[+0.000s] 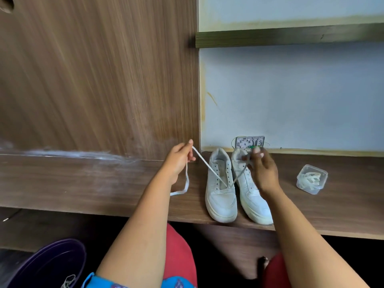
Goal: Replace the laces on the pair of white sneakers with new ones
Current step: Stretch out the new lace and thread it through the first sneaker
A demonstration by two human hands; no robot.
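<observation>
Two white sneakers stand side by side on the wooden shelf, toes toward me: the left sneaker and the right sneaker. A white lace runs through the lowest eyelets of the left sneaker. My left hand pinches one end of it, pulled up and to the left, with the tail drooping onto the shelf. My right hand pinches the other end above the right sneaker. The upper eyelets of the left sneaker are bare.
A small clear plastic box holding more white laces sits on the shelf to the right. A patterned card leans on the wall behind the sneakers. A purple bin stands on the floor at lower left, by my knees.
</observation>
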